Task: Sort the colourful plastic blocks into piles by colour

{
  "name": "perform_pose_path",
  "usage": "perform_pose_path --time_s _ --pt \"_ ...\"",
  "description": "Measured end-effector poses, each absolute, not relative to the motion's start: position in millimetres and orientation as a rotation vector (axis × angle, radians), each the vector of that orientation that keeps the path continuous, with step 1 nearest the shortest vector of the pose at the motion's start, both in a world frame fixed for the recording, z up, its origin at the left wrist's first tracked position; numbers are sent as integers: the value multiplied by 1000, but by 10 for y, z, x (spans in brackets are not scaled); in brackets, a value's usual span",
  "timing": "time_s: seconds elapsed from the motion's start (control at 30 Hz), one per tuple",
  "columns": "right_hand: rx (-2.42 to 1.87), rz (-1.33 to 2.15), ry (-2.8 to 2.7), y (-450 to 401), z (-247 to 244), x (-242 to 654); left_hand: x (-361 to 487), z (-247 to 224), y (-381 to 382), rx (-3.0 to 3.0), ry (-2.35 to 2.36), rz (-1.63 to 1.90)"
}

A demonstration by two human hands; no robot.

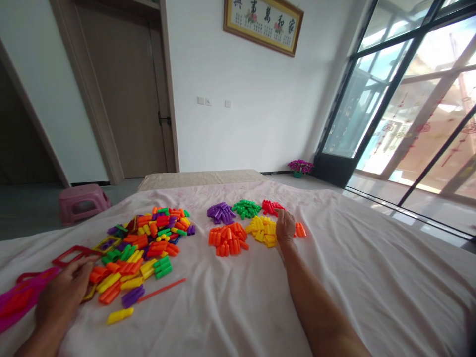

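Note:
My left hand (65, 287) lies at the left edge of a mixed pile of colored plastic building blocks (143, 243), fingers stretched toward some orange blocks, holding nothing that I can see. A red plastic frame (70, 254) and a bright pink bag or sheet (28, 296) are right beside it. My right hand (285, 225) reaches to the small pile of red blocks (270, 207), its fingers drawn together at the near side. What they hold, if anything, is hidden. Close by are yellow blocks (264, 231) and a few orange blocks (300, 229).
Sorted piles of purple (221, 213), green (247, 209) and orange blocks (227, 239) sit mid-table. A thin red stick (162, 289) and a yellow block (120, 316) lie nearer me on the pale cloth (215, 312). Behind stands a pink stool (84, 203).

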State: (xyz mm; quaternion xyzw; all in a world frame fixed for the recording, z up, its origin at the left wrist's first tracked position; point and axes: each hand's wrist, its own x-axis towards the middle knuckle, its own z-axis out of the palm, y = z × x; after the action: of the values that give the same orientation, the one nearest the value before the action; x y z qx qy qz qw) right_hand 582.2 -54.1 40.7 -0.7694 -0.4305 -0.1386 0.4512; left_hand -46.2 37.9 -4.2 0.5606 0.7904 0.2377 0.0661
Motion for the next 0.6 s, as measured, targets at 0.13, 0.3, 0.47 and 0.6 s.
perform_pose_path --time_s 0.13,0.3,0.47,0.6 --pt "-1830 -495 -1181 -476 542 5661 -364 128 269 1624 2234 772" --pt "-1542 -412 -1317 -381 822 5085 -299 186 213 1652 2177 802" --pt "-1304 -61 -1700 -425 909 4159 -308 148 239 1677 2172 794" --pt "-1154 141 -2061 -494 779 3497 -306 147 250 1680 2158 796"
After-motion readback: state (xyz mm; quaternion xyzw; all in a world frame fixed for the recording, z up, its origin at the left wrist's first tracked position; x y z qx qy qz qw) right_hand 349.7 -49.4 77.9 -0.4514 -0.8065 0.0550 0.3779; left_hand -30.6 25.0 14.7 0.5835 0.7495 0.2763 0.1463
